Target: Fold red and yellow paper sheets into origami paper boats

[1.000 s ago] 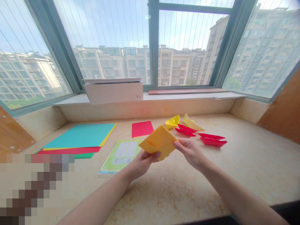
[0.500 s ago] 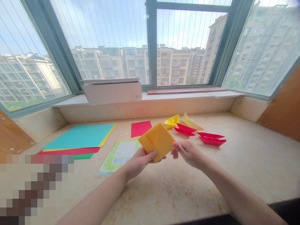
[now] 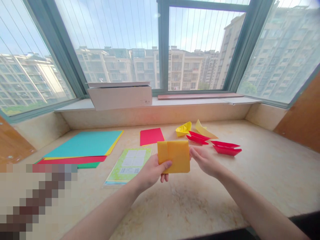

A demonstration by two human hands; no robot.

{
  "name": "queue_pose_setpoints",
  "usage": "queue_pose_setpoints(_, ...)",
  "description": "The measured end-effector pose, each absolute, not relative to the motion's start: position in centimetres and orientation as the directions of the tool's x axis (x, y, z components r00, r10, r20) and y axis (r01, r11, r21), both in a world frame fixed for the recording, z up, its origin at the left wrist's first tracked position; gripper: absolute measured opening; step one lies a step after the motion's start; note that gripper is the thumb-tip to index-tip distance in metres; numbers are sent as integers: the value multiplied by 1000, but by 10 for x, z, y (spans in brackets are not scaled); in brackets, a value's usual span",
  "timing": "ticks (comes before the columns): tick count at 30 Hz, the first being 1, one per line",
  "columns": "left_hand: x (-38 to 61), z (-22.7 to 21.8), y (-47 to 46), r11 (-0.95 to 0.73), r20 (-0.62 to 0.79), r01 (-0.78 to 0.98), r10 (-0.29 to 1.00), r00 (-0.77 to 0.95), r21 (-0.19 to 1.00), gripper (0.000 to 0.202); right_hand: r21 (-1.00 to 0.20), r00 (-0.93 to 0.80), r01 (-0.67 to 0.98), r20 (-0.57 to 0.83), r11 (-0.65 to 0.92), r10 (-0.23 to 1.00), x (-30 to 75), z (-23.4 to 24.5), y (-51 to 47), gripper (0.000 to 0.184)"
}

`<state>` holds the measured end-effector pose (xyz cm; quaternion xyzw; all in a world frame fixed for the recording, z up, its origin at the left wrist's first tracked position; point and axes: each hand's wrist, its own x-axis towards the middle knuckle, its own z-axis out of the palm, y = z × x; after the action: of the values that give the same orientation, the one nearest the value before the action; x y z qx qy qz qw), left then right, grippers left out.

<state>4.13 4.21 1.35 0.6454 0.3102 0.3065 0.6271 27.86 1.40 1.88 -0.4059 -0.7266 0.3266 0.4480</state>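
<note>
A folded square of orange-yellow paper is held up above the counter, with a crease line running across its upper part. My left hand pinches its lower left side, thumb on the front and fingers behind. At the paper's right edge, my right hand has its fingertips closed on the side; some of those fingers are hidden behind the paper. Beyond the hands lie folded paper boats: a yellow one, a pale yellow one, a red one and another red one.
Large coloured sheets, blue on top, are stacked at the left. A clear packet with a green label lies beside my left hand. Behind it are smaller red sheets. A white box stands on the window ledge.
The orange-yellow paper has turned from a diamond to an upright square and sits slightly lower. Both hands still hold it.
</note>
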Motion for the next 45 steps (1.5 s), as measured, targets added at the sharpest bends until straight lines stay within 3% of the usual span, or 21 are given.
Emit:
queue_pose_setpoints(5, 46, 13, 32, -27, -38, 87, 741, 671, 996, 42, -905, -118, 179, 370, 386, 922, 278, 18, 15, 47)
queue_pose_setpoints(9, 50, 13, 30, -15, -15, 47, 813, 582, 999, 45, -907, -38, 168, 386, 387, 922, 273, 12, 19, 52)
queue_pose_setpoints(12, 48, 14, 32, -14, -15, 52, 853, 522, 999, 47, -924, -87, 156, 338, 348, 937, 273, 10, 20, 59)
queue_pose_setpoints(17, 43, 17, 35, -86, 37, 50, 790, 612, 995, 48, -946, -202, 165, 245, 280, 948, 274, 10, 17, 59)
queue_pose_setpoints(29, 43, 16, 39, -70, 56, -1, 793, 607, 998, 48, -946, -258, 168, 231, 279, 938, 276, 7, 17, 59)
queue_pose_setpoints(37, 46, 16, 32, -44, 50, -25, 799, 599, 999, 48, -919, -127, 229, 299, 321, 946, 272, -1, 26, 47)
queue_pose_setpoints(39, 48, 15, 32, -38, 52, -36, 842, 537, 999, 49, -865, 17, 317, 414, 388, 910, 272, -4, 27, 46)
queue_pose_setpoints(41, 50, 15, 31, -33, 48, -40, 885, 463, 999, 50, -708, 84, 500, 613, 499, 786, 273, -4, 26, 52)
queue_pose_setpoints(43, 51, 16, 30, -32, 53, -57, 905, 423, 998, 53, -464, -56, 658, 755, 593, 653, 271, -1, 20, 51)
queue_pose_setpoints(45, 51, 17, 28, -34, 74, -100, 897, 436, 994, 57, -269, -295, 688, 746, 675, 597, 265, 1, 14, 48)
